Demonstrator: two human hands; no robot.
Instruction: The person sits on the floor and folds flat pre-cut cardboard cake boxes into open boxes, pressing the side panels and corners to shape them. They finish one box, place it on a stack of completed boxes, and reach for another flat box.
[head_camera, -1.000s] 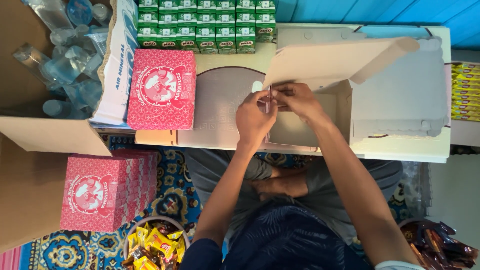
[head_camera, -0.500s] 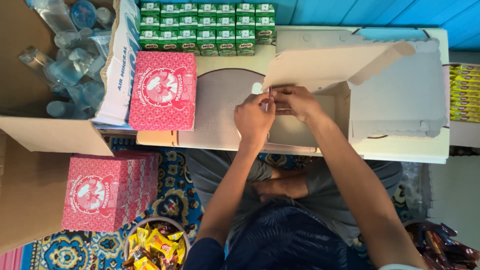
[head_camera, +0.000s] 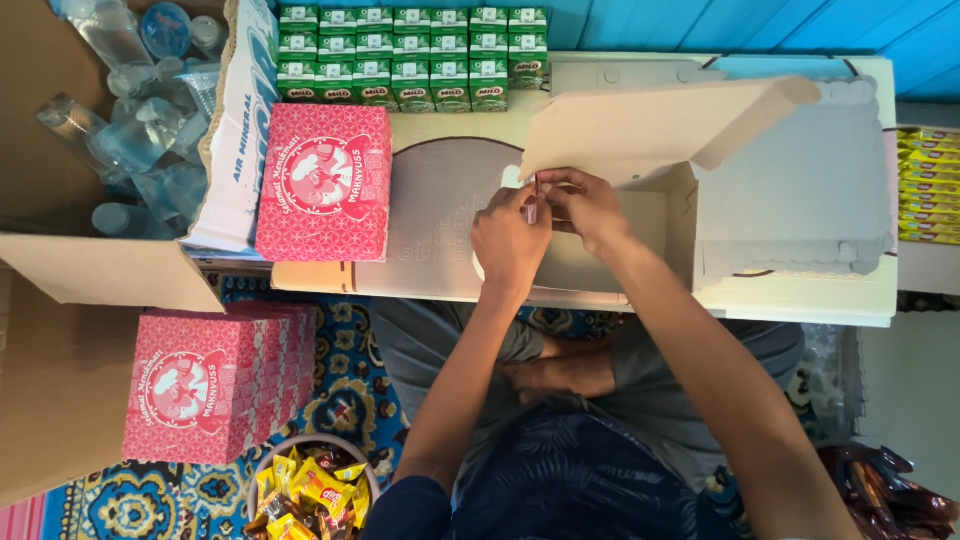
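The small thin piece (head_camera: 533, 198) pinched between the left hand (head_camera: 510, 240) and right hand (head_camera: 590, 208) is too small and too covered by fingers (head_camera: 560, 185) to identify. The hands hide part of the half-folded cardboard box (head_camera: 640, 130) at centre. The bowl of yellow snack packets (head_camera: 310, 490) is cut by the bottom edge, the dark wrappers (head_camera: 890, 490) by the lower right corner, and the water bottles (head_camera: 130, 130) by the top left

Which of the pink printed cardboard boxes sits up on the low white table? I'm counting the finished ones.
The single pink printed cardboard box lying flat beside the green drink cartons is on the low white table. The other pink boxes stand stacked below, on the patterned blue rug.
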